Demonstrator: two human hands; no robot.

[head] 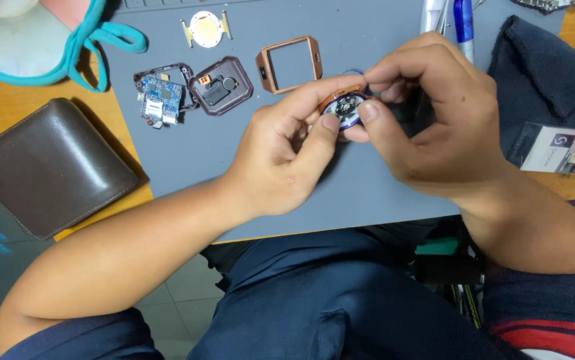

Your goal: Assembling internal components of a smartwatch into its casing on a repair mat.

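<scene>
Your lap: dark blue trousers [314,300] are filling the 6 o'clock edge.
Left hand [281,157]: you are pinching the small round part [345,107], thumb on its rim.
Right hand [427,113]: fingers are closing narrowly on the same part, above the grey mat [341,193] centre.
Done so far: bronze frame [289,63], back shell [221,85] and circuit board [159,99] are lying apart at 11 o'clock.
Left, by my judgement: the round part is not yet opened.

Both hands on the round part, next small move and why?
Probably keep the left hand steady and let the right hand work loose the round copper-rimmed part. Both thumbs press its face and it is held above the grey mat, where the copper square frame and circuit board lie separated.
</scene>
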